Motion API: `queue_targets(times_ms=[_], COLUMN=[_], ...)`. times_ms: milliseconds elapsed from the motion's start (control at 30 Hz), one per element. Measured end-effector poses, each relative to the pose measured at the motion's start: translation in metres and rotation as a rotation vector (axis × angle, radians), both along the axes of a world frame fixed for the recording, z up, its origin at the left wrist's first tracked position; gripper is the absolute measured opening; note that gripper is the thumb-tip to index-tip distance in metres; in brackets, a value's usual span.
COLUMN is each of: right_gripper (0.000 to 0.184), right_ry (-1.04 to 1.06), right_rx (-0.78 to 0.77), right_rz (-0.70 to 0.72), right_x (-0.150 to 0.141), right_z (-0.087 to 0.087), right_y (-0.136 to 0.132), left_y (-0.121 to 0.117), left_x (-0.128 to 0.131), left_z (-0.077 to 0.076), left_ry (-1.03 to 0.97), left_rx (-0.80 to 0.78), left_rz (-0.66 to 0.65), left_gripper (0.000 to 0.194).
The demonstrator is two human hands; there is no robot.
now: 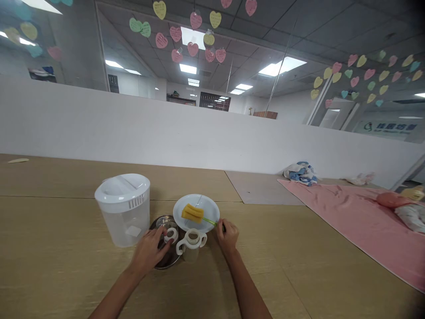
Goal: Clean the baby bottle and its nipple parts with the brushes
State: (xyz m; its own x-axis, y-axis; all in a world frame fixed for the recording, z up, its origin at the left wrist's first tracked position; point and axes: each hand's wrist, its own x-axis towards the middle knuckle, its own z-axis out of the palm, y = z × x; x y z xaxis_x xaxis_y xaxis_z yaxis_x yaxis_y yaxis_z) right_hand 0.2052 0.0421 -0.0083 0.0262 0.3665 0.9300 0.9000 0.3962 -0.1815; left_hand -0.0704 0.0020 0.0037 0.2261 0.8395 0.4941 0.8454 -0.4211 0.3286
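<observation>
My right hand is closed around the end of a green handle; at its other end a yellow sponge brush rests over the white plate. My left hand reaches over a round metal tray, thumb and fingers pinched at a white bottle ring. Behind those fingers, a clear part lies in the tray, partly covered. Between my hands stands a clear baby bottle with a white two-handled collar, upright and uncapped, touched by neither hand.
A translucent bucket with a white lid stands left of the tray. On the right lies a pink cloth, with a blue-and-white bundle at its far corner and a doll-like thing at the edge. A white wall closes the table's back.
</observation>
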Motion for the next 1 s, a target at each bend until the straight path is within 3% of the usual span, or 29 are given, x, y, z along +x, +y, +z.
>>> queue_targets(times_ms=[533,1000], right_gripper=[0.035,0.036], right_ry=[-0.025,-0.028], right_rx=[0.001,0.008], right_rz=[0.005,0.014], right_x=[0.0001,0.0003], right_z=[0.0004,0.0008], right_y=[0.0002,0.0004], left_y=[0.0009,-0.0005], left_x=[0.0006,0.0005], left_z=[-0.0026,-0.0010], left_ry=[-0.040,-0.035], left_rx=[0.019,0.204], left_rz=[-0.071,-0.075], left_gripper=[0.018,0.016])
